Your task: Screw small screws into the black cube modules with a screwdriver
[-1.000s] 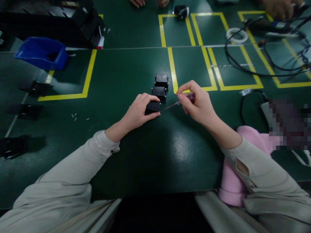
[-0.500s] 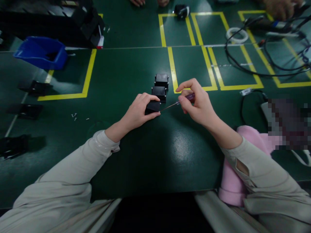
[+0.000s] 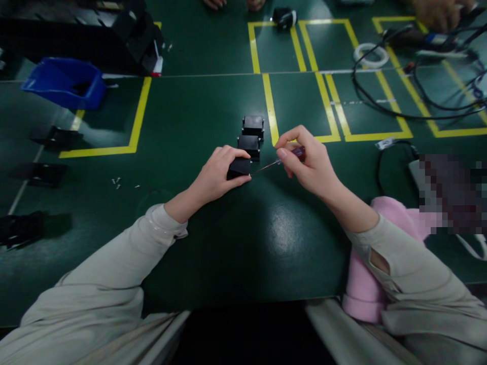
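Note:
My left hand (image 3: 216, 175) grips a small black box (image 3: 239, 167) on the green table (image 3: 213, 121), fingers curled over its top and side. My right hand (image 3: 306, 162) pinches a thin screwdriver (image 3: 279, 161) with a dark red handle. Its metal tip touches the right side of the held box. Two more black boxes (image 3: 249, 145) (image 3: 253, 125) stand in a row just behind the held one.
Yellow tape lines (image 3: 270, 109) mark boxes on the table. A blue bin (image 3: 63, 81) sits far left, with black parts (image 3: 55, 138) along the left edge. Small screws (image 3: 116, 181) lie left of my arm. Black cables (image 3: 399, 114) and a white tape roll (image 3: 370, 55) are at right. Other people's hands (image 3: 437, 12) appear at the top. A pink cloth (image 3: 376, 253) lies under my right arm.
My right hand's fingers shifted slightly on the screwdriver handle, the index finger lifting and curling back. The left hand and the boxes have stayed in place.

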`<state>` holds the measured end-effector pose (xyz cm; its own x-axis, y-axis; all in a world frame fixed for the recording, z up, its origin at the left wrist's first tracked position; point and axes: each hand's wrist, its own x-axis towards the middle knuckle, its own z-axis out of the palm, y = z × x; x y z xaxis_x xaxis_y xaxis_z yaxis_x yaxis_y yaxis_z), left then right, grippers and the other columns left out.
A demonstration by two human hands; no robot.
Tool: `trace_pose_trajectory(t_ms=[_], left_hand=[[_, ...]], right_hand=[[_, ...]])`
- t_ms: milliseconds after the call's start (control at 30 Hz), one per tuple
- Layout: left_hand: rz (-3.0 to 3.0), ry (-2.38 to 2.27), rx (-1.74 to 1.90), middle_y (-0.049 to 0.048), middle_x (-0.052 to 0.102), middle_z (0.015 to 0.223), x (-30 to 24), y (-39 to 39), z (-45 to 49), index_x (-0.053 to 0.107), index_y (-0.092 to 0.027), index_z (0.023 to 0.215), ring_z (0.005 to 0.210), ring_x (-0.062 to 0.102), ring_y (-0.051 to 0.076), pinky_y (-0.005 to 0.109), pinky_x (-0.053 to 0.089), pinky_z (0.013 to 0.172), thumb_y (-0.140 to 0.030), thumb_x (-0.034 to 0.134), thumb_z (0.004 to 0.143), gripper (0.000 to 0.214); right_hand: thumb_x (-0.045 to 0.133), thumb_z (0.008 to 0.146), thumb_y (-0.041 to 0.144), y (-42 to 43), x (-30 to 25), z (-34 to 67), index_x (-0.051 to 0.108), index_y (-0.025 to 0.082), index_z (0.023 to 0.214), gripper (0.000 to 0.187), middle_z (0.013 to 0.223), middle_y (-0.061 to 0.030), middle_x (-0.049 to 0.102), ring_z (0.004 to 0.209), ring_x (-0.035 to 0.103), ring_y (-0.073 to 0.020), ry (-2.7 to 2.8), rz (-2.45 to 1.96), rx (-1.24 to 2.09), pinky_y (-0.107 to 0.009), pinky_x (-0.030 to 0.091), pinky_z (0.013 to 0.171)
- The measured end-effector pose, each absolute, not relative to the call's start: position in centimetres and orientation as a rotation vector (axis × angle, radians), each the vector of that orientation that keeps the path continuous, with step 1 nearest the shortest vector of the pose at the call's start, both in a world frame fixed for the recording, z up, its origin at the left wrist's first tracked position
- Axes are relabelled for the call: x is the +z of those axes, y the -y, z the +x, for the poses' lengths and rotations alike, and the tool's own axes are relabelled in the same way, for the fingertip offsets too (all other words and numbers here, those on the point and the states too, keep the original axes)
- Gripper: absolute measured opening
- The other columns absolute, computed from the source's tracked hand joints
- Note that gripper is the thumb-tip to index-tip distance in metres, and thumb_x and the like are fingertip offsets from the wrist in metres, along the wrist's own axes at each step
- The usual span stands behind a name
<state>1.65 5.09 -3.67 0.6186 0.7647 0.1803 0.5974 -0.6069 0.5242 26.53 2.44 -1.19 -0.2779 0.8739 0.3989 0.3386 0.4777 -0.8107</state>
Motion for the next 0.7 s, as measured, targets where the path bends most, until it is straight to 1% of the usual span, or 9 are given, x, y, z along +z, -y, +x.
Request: trace_pose_trajectory(t_ms=[67,167,233,433,533,600,700], left_hand=[[2.428,-1.076,0.556,0.0092,0.06,0.121,-3.64,-5.1,1.66,0.056,-0.02,0.125,0.113,0.053,0.028,0.041,0.043,0.098,-0.043,0.064,0.092,0.042],[2.429,-1.078,0.551,0.0091,0.06,0.122,-3.69,-5.13,1.65,0.055,-0.02,0.126,0.113,0.053,0.028,0.041,0.043,0.098,-0.043,0.064,0.092,0.042],[2.429,-1.083,0.54,0.009,0.06,0.121,-3.75,-5.15,1.64,0.055,-0.021,0.126,0.113,0.053,0.028,0.041,0.042,0.098,-0.043,0.063,0.092,0.041],[2.44,-1.066,0.563,0.0089,0.06,0.121,-3.83,-5.15,1.59,0.055,-0.02,0.126,0.112,0.053,0.028,0.04,0.042,0.097,-0.043,0.064,0.093,0.041],[2.44,-1.067,0.561,0.0088,0.06,0.121,-3.83,-5.16,1.58,0.055,-0.02,0.126,0.112,0.053,0.028,0.04,0.042,0.098,-0.044,0.064,0.093,0.042],[2.435,-1.074,0.557,0.0089,0.06,0.121,-3.84,-5.17,1.57,0.055,-0.02,0.126,0.112,0.053,0.028,0.041,0.042,0.099,-0.045,0.064,0.092,0.043],[2.432,-1.086,0.548,0.0092,0.06,0.121,-3.86,-5.16,1.57,0.056,-0.02,0.126,0.113,0.053,0.028,0.042,0.042,0.099,-0.045,0.064,0.092,0.042]], right_hand=[[0.054,0.098,0.036,-2.5,-1.21,26.52,0.051,0.023,0.095,0.014,0.061,0.0072,0.048,0.051,0.044,-0.0081,1.838,-1.023,0.756,-0.027,0.033,0.052],[0.053,0.097,0.03,-2.51,-1.1,26.5,0.05,0.024,0.101,0.008,0.059,0.0088,0.044,0.048,0.041,-0.0084,1.854,-1.031,0.733,-0.028,0.033,0.052],[0.053,0.096,0.029,-2.47,-1.0,26.51,0.05,0.023,0.104,0.01,0.059,0.0092,0.043,0.049,0.04,-0.0088,1.865,-1.026,0.712,-0.029,0.033,0.052],[0.054,0.098,0.035,-2.41,-1.04,26.57,0.051,0.023,0.093,0.014,0.062,0.0073,0.047,0.051,0.043,-0.0075,1.836,-1.05,0.764,-0.027,0.033,0.053],[0.053,0.096,0.027,-2.43,-1.04,26.53,0.05,0.023,0.099,0.006,0.06,0.0086,0.044,0.049,0.041,-0.0077,1.837,-1.042,0.765,-0.027,0.032,0.051],[0.053,0.095,0.025,-2.45,-1.02,26.5,0.05,0.023,0.103,0.009,0.06,0.0093,0.042,0.049,0.04,-0.0081,1.848,-1.038,0.753,-0.027,0.032,0.051],[0.055,0.096,0.029,-2.47,-1.04,26.5,0.05,0.023,0.098,0.008,0.06,0.0086,0.045,0.05,0.042,-0.0077,1.847,-1.041,0.762,-0.027,0.033,0.052]])
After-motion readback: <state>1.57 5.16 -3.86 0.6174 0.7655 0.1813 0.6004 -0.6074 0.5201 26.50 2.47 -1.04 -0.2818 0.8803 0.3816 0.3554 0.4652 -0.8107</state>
